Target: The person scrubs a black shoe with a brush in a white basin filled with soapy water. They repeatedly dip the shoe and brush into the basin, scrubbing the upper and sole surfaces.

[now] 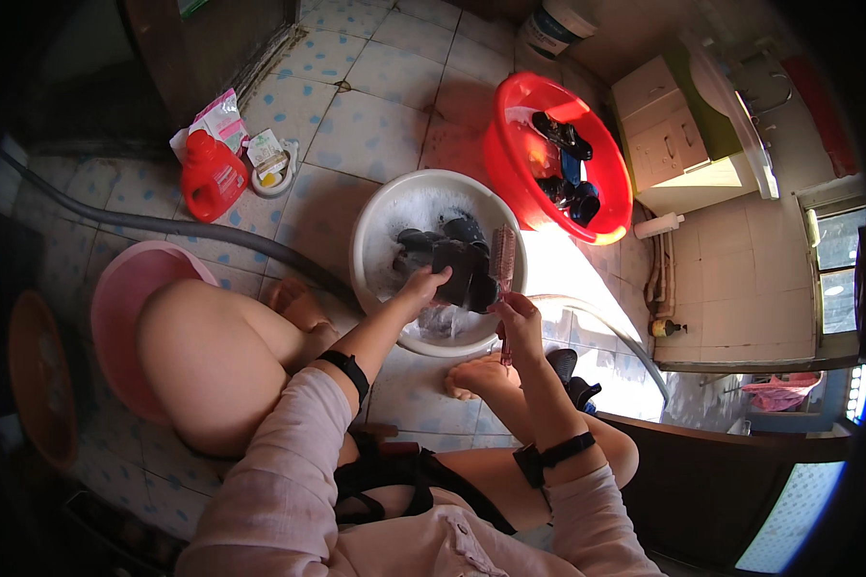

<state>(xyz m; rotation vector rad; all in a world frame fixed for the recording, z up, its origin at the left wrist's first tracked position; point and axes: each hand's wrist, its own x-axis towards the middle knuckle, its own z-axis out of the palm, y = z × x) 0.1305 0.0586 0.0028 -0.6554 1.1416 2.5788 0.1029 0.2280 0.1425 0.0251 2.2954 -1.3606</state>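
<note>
A dark slipper (460,265) is gripped in my left hand (420,287), just above the soapy water in a white plastic basin (361,252). More dark footwear (417,239) lies in the suds behind it. My right hand (519,316), at the basin's near right rim, is closed around a translucent pink brush (504,252). The brush stands nearly upright in the view, its bristled head beside the slipper's right end and its handle pointing down past the rim. Whether the bristles touch the slipper, I cannot tell.
A red basin (500,155) with dark sandals (561,134) in water stands at the far right. A red detergent bottle (214,177) and a grey hose (209,229) are on the tiled floor at left. A pink basin (119,317) sits beside my left leg, black shoes (564,363) by my right.
</note>
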